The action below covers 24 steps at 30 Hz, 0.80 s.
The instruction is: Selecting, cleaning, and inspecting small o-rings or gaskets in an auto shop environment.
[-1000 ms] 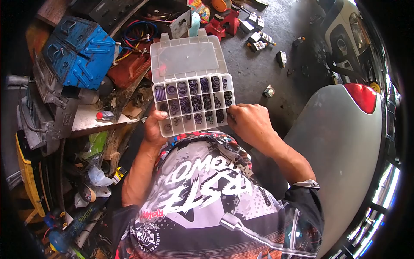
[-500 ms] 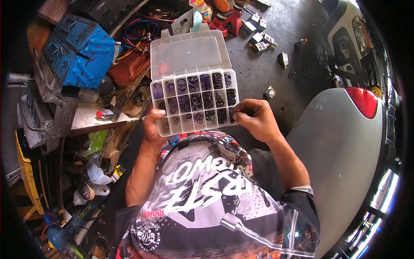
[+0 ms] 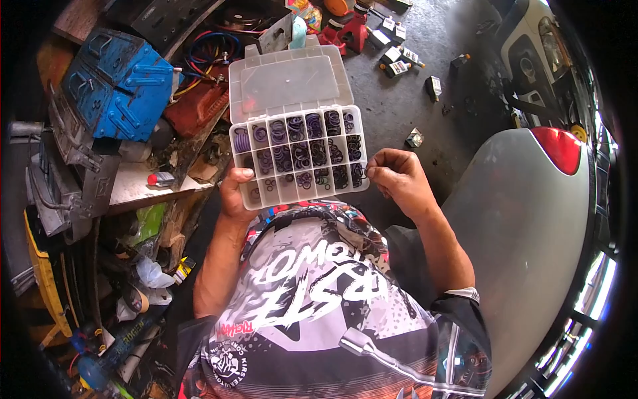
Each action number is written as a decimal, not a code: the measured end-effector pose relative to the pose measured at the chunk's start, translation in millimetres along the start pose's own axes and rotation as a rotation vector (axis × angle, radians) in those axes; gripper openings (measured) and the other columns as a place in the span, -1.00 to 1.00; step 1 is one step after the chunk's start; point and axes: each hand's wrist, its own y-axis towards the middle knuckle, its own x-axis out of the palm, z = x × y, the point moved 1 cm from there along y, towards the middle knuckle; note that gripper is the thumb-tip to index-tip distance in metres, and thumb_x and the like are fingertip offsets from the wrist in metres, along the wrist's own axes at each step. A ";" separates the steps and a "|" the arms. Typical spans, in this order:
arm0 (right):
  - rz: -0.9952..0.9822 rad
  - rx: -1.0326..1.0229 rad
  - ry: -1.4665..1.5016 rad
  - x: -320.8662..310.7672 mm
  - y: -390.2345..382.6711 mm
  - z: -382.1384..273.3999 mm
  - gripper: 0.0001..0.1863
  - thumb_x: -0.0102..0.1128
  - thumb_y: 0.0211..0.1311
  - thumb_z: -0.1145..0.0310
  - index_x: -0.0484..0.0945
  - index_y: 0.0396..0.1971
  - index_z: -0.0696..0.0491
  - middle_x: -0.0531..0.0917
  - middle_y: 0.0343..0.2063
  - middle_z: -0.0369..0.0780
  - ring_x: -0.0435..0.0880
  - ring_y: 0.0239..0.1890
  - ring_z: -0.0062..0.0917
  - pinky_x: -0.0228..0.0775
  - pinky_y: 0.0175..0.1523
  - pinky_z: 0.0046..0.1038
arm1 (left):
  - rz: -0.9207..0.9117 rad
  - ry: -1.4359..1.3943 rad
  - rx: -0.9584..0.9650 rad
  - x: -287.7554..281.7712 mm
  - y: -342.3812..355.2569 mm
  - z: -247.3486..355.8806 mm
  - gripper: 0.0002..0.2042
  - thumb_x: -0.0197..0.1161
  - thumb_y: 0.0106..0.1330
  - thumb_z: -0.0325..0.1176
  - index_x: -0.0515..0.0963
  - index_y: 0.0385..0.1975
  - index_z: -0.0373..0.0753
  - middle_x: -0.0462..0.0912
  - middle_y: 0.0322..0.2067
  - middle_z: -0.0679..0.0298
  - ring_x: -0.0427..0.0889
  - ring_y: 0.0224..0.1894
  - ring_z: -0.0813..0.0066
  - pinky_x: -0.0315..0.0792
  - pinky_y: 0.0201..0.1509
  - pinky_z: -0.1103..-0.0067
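The left hand [image 3: 237, 193] holds a clear plastic box [image 3: 299, 156] up in front of the person's chest. The fingers are curled tight around the near left corner of the box, and the thumb lies on top of the edge. The box lid [image 3: 290, 82] is open and tips back to the far side. Inside, the box is cut into many little square rooms. Each room holds small rubber rings [image 3: 297, 151], some purple and some black.

The right hand [image 3: 399, 178] is at the near right corner of the box, just beside it. Its thumb and first finger are pinched close together. Something tiny may be between them, but it is too small to tell. The other fingers are curled in.

On the left sits a messy workbench [image 3: 143, 189]. A blue metal toolbox [image 3: 116, 85] rests on its far part, with red and blue hoses [image 3: 203, 50] next to it. A small red-capped thing [image 3: 159, 178] lies on the pale bench top, near the left hand.

Far away on the grey floor [image 3: 412, 100] lie a few little boxes [image 3: 399, 63] and a red tool [image 3: 345, 30]. On the right is the grey body of a vehicle [image 3: 525, 219] with a red light [image 3: 559, 147].
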 end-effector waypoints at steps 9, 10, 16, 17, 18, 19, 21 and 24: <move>-0.039 -0.019 0.517 -28.6 19.7 12.0 -0.91 0.02 0.17 0.43 0.48 -0.47 0.10 0.64 -0.47 -0.15 0.56 -0.54 -0.62 0.42 -0.47 -0.58 | 0.007 0.062 0.044 10.8 -7.5 3.5 -0.35 0.03 -0.02 -0.33 0.29 0.21 -0.31 0.50 0.07 0.04 0.54 0.07 0.17 0.44 0.17 0.28; 0.010 -0.012 0.548 -31.1 25.2 13.0 -0.89 0.01 0.18 0.40 0.48 -0.46 0.07 0.65 -0.41 -0.15 0.58 -0.44 -0.57 0.44 -0.36 -0.51 | 0.008 0.048 0.036 10.5 -9.2 4.4 -0.33 0.03 -0.04 -0.33 0.28 0.23 -0.31 0.49 0.07 0.04 0.53 0.08 0.16 0.44 0.17 0.27; -0.065 0.002 0.780 -33.2 88.1 21.8 -0.83 -0.01 0.21 0.27 0.51 -0.42 0.01 0.67 -0.23 -0.13 0.60 -0.17 -0.39 0.37 -0.01 -0.26 | 0.020 0.092 -0.011 26.6 -19.8 4.3 -0.31 0.05 -0.09 -0.34 0.29 0.22 -0.32 0.50 0.06 0.04 0.53 0.08 0.17 0.44 0.17 0.30; -0.147 -0.001 0.852 -42.0 104.0 29.2 -0.82 -0.02 0.21 0.25 0.52 -0.41 0.00 0.67 -0.20 -0.10 0.60 -0.13 -0.35 0.34 0.05 -0.23 | -0.008 0.124 -0.058 27.0 -19.4 3.5 -0.31 0.05 -0.10 -0.34 0.30 0.21 -0.32 0.50 0.06 0.04 0.53 0.07 0.18 0.45 0.16 0.32; -0.246 -0.082 0.957 -40.8 116.5 20.9 -0.79 -0.02 0.19 0.24 0.55 -0.39 0.02 0.67 -0.17 -0.06 0.59 -0.03 -0.29 0.32 0.13 -0.19 | -0.003 0.172 -0.069 26.3 -21.3 3.2 -0.32 0.06 -0.09 -0.34 0.30 0.20 -0.32 0.50 0.03 0.04 0.54 0.06 0.20 0.47 0.14 0.34; -0.254 -0.079 0.958 -39.7 118.2 18.0 -0.79 -0.02 0.19 0.24 0.55 -0.39 0.02 0.67 -0.17 -0.06 0.59 -0.03 -0.29 0.32 0.13 -0.19 | 0.003 0.174 -0.063 23.7 -23.1 2.1 -0.32 0.06 -0.09 -0.34 0.30 0.20 -0.32 0.50 0.03 0.04 0.54 0.06 0.20 0.47 0.14 0.34; -0.276 -0.151 1.066 -34.0 119.2 -2.3 -0.77 -0.04 0.18 0.26 0.56 -0.37 0.06 0.65 -0.15 -0.02 0.55 0.03 -0.21 0.24 0.22 -0.15 | 0.055 0.169 -0.103 16.0 -26.1 -0.7 -0.33 0.08 -0.07 -0.34 0.31 0.19 -0.31 0.51 0.02 0.05 0.55 0.03 0.21 0.48 0.13 0.34; -0.279 -0.113 1.128 -22.9 105.0 -19.1 -0.75 -0.03 0.16 0.28 0.55 -0.33 0.11 0.59 -0.04 0.02 0.50 0.08 -0.13 0.21 0.24 -0.11 | 0.068 0.139 -0.081 18.2 -31.1 1.4 -0.35 0.08 -0.04 -0.34 0.30 0.19 -0.31 0.50 0.03 0.06 0.55 0.03 0.21 0.48 0.13 0.33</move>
